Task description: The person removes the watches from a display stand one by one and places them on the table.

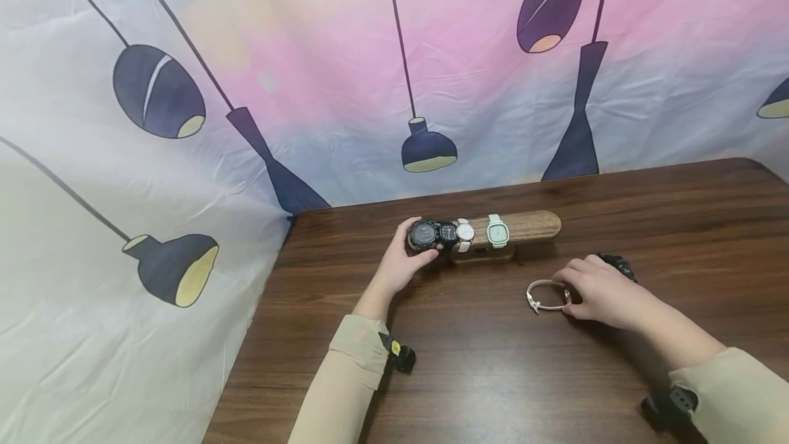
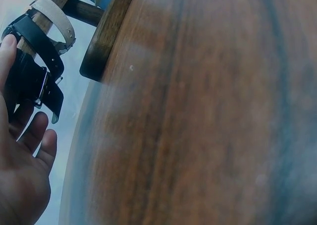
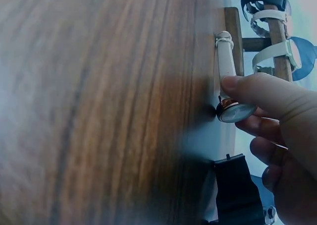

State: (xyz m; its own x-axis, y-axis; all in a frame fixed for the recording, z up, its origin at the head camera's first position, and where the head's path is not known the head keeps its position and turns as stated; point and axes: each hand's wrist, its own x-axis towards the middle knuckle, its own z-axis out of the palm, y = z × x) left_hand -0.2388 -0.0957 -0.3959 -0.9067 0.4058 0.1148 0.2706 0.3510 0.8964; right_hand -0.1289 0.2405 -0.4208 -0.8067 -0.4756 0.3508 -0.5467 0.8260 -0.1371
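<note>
Across the brown wood-grain table (image 1: 481,375) in the head view, a rounded wooden bar stand (image 1: 536,225) already bears a chunky black round watch (image 1: 422,234), a smaller black watch (image 1: 448,232), a white-strapped round watch (image 1: 465,231) and a mint-green square watch (image 1: 497,232), leaving two off it. Seen from the left wrist, the left hand (image 2: 25,170) is half closed, thumb and curved fingers gripping the chunky one at the stand's end. From the right wrist, the right hand (image 3: 292,116) pinches a slim white-banded watch (image 3: 227,66) between thumb and fingers, beside an unmounted black-strapped watch (image 3: 237,193).
</note>
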